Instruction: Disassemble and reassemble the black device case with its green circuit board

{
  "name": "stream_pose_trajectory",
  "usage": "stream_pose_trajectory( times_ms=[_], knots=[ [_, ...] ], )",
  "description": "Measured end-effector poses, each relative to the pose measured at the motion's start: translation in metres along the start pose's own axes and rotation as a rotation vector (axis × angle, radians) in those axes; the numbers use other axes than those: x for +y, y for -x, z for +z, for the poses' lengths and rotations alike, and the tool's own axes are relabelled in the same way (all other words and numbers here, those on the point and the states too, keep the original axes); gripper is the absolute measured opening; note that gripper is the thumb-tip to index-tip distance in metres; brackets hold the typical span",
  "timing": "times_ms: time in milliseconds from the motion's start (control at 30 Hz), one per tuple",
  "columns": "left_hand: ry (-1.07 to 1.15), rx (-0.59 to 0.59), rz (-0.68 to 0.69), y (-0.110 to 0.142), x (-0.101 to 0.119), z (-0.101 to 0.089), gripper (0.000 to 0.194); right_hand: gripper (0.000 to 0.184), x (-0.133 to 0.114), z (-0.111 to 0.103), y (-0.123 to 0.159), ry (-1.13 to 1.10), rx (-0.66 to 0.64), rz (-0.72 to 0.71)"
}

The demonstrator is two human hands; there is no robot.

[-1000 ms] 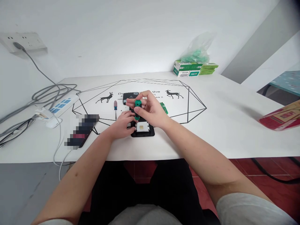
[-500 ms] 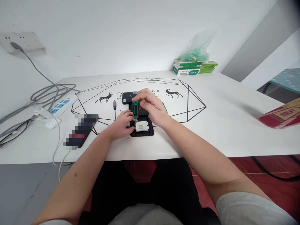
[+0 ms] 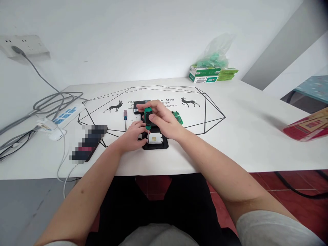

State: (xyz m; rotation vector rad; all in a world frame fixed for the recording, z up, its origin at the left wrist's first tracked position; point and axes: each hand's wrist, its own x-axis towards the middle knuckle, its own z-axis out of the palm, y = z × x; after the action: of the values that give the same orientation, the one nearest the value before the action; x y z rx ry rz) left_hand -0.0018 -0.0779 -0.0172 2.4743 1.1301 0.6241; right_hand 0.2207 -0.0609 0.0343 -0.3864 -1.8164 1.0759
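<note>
My right hand (image 3: 164, 119) grips a green and black screwdriver (image 3: 148, 118) that stands upright. Its tip reaches down to the left side of a black device case (image 3: 155, 147) lying open on the table. Inside the case sits a white plate with a small gold square (image 3: 157, 137). My left hand (image 3: 132, 137) holds the left edge of the case, fingers beside the screwdriver's shaft. Behind my right hand are a black flat box (image 3: 137, 108), partly hidden, and a green circuit board (image 3: 177, 117).
A second, smaller screwdriver (image 3: 125, 118) lies left of the case. Further left are a phone (image 3: 93, 140), a power strip (image 3: 64, 118) and coiled grey cable (image 3: 55, 99). Green boxes (image 3: 205, 73) under a plastic bag stand at the back wall; a red package (image 3: 306, 126) is at the right.
My right hand's fingers have shifted around the screwdriver's handle, which has turned and leans slightly differently. More of the circuit board shows now. My left hand has stayed in place.
</note>
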Motion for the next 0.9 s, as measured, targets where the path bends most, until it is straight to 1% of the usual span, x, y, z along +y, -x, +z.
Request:
stream_pose_trajectory(
  times_ms=[133,200,300,433,467,600,667,767,900],
  knots=[
    [-0.006,-0.001,-0.020,0.001,-0.001,0.001,0.029,0.032,0.004,-0.006,-0.004,0.225,0.072,-0.177],
    [-0.007,-0.005,-0.032,0.002,-0.001,0.001,0.030,0.034,0.006,-0.008,-0.005,0.281,0.112,-0.217],
    [-0.004,-0.007,-0.039,0.002,-0.001,0.000,0.031,0.030,0.007,-0.008,-0.006,0.260,0.126,-0.187],
    [-0.003,-0.007,-0.038,0.001,0.000,0.000,0.031,0.019,0.004,-0.004,-0.004,0.087,0.085,-0.052],
    [-0.002,-0.008,-0.035,0.001,0.001,-0.001,0.031,0.019,0.003,-0.003,-0.003,0.046,0.082,-0.016],
    [0.015,-0.005,-0.042,0.002,0.004,-0.002,0.029,0.047,0.000,0.003,-0.001,-0.111,0.072,0.077],
    [0.018,-0.004,-0.035,0.002,0.004,-0.002,0.028,0.047,-0.001,0.005,0.000,-0.160,0.050,0.103],
    [0.012,-0.014,-0.022,0.001,0.004,-0.002,0.028,0.039,-0.001,0.006,0.001,-0.136,0.022,0.101],
    [0.002,-0.020,-0.042,0.002,0.001,-0.001,0.030,0.039,-0.001,-0.001,0.000,0.036,0.018,0.029]
  ],
)
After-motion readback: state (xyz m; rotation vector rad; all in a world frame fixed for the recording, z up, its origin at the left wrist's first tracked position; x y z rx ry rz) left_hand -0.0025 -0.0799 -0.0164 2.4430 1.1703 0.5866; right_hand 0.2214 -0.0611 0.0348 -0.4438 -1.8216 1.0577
